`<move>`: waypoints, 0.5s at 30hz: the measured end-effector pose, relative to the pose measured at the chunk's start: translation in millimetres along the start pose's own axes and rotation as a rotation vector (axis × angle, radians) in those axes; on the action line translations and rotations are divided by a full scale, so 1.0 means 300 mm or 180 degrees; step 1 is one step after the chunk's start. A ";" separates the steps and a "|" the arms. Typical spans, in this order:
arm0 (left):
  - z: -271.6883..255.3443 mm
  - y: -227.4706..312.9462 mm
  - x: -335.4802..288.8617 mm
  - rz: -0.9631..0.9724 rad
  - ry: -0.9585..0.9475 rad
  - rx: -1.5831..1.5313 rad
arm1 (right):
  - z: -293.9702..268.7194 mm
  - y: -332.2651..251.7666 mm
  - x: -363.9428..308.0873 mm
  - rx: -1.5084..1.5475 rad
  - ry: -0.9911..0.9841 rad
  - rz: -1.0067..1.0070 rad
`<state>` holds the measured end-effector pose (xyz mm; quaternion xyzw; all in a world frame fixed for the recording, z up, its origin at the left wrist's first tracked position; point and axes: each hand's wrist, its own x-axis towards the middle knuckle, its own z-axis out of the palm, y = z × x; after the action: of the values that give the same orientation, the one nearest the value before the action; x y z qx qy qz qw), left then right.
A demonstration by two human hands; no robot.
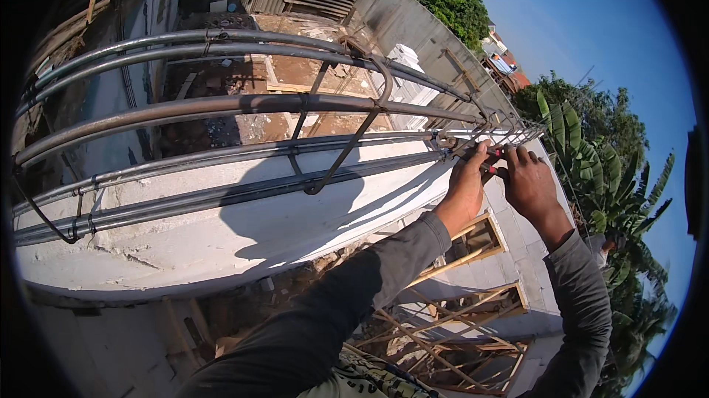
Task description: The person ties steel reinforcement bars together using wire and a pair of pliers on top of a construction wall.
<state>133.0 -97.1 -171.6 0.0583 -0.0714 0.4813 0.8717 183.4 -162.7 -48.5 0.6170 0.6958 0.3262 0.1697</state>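
Note:
A long cage of steel reinforcing bars (244, 105) with bent stirrups (347, 148) runs along the top of a white block wall (185, 228). At the cage's far right end, my right hand (533, 184) is closed around pliers (489, 169) with red and black handles. Their jaws point toward the bars and are mostly hidden. My left hand (465, 182) is beside them, fingers bent and pressed together against the lower bars. What it pinches is too small to make out. Thin tie wire (92, 222) wraps several crossings of bar and stirrup.
Below the wall, timber props and frames (458, 317) stand among rubble. Beyond the cage is a yard with debris (281, 128), backed by a tall grey fence (413, 25). Banana plants (591, 154) and trees rise on the right. A person (610, 244) is partly visible there.

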 end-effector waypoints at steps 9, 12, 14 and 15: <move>-0.052 -0.033 0.066 0.0456 0.0034 0.0798 | 0.153 0.101 0.092 0.0509 0.0349 -0.0314; -0.047 -0.031 0.079 0.0461 0.0023 0.1003 | 0.182 0.128 0.103 0.0455 0.0230 -0.0309; -0.052 -0.027 0.077 0.0583 0.0028 0.1072 | 0.207 0.135 0.105 0.0480 0.0197 -0.0340; -0.056 -0.026 0.080 0.0644 0.0017 0.1142 | 0.210 0.137 0.102 0.0521 0.0226 -0.0382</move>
<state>153.5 -78.6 -184.0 0.2038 0.0123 0.5716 0.7947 248.7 -116.5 -62.0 0.5741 0.7613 0.2792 0.1132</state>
